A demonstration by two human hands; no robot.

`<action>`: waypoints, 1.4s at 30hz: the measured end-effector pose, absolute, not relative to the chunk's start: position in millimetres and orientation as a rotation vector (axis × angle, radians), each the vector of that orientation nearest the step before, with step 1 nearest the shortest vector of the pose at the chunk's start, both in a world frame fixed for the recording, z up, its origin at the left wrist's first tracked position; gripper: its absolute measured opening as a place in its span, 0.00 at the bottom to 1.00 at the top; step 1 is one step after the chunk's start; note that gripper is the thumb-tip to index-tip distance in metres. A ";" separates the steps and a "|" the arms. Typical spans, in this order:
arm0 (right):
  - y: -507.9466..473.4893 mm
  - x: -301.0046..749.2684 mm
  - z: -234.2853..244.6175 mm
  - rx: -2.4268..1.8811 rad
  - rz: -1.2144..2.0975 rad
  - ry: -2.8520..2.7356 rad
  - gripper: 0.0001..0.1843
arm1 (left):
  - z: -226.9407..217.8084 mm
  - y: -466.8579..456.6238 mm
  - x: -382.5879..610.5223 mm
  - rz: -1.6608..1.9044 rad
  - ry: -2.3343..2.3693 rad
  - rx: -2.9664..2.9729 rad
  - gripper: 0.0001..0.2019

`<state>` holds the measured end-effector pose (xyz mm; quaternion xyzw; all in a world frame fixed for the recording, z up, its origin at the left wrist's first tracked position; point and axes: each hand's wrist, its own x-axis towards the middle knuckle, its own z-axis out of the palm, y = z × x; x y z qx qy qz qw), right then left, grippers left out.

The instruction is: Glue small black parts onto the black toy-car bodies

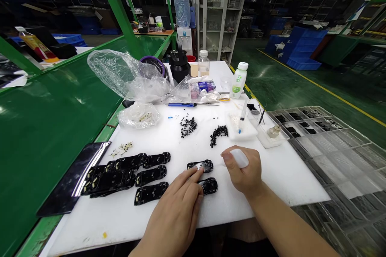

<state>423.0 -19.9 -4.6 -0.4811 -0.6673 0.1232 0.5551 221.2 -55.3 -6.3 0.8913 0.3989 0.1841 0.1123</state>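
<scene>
**A:** What carries it all?

**B:** A white foam mat (271, 176) on the green desk (54, 128). Clear compartment trays (337, 144) lie off the mat's right edge, and a crumpled plastic bag (126, 72) sits at its far left corner.

**A:** And on the mat itself?

**B:** A cluster of black oblong parts (126, 174) near the left edge, with a dark phone (75, 178) just beside them, partly off the mat. Two heaps of tiny black pieces (202, 130) lie around the middle.

**A:** The hands?

**B:** Near the front edge. The left hand (177, 213) lies flat, fingers stretched out and loose, fingertips touching two black parts: one with a pale centre (200, 165), the other (209, 185) just in front of it.

**A:** The right one?

**B:** The right hand (244, 172) is curled closed around a small white object (239, 157), just to the right of those two parts. What the object is, I cannot tell.
</scene>
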 end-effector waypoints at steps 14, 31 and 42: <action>-20.8 424.0 -5.7 -1.107 0.374 -1.543 0.12 | -6.2 -55.0 221.2 0.520 1.182 2.623 0.07; -2.7 431.1 -12.1 -1.375 0.466 -1.189 0.19 | 22.1 22.6 219.0 0.272 1.410 2.507 0.11; -1.5 428.0 -28.0 -1.493 0.449 -1.433 0.13 | 37.6 14.6 235.0 0.168 1.261 2.656 0.15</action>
